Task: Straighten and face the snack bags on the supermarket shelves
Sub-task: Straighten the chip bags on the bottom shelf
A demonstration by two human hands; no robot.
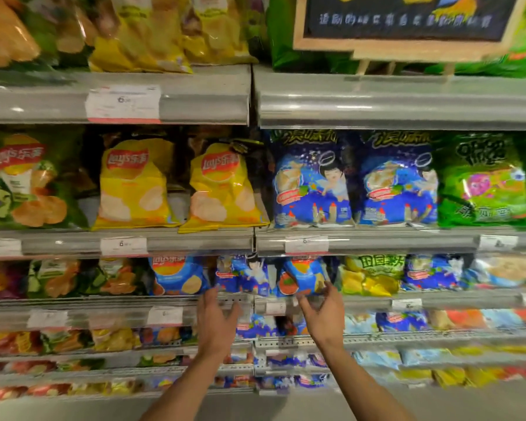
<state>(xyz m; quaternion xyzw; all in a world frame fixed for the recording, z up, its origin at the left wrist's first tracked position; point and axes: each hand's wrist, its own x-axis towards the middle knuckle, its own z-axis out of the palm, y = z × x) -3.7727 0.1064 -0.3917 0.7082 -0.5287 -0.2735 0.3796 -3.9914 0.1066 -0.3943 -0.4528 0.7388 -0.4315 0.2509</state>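
Snack bags stand in rows on grey supermarket shelves. My left hand point(216, 317) reaches up with spread fingers to the front edge of the third shelf, its fingertips just below a blue bag with a cartoon figure point(243, 276). My right hand point(324, 314) is raised beside it, its fingers and thumb touching the lower edge of a blue chip bag point(301, 276) that tilts on that shelf. I cannot tell whether the fingers grip that bag. One shelf higher stand two yellow chip bags point(134, 183) and two blue cartoon bags point(312, 180).
A green chip bag point(28, 180) and a bright green bag point(483, 180) flank the middle shelf. A framed chalkboard sign point(407, 22) hangs at the upper right. White price tags point(123, 103) sit in the shelf rails. Lower shelves hold several more mixed bags.
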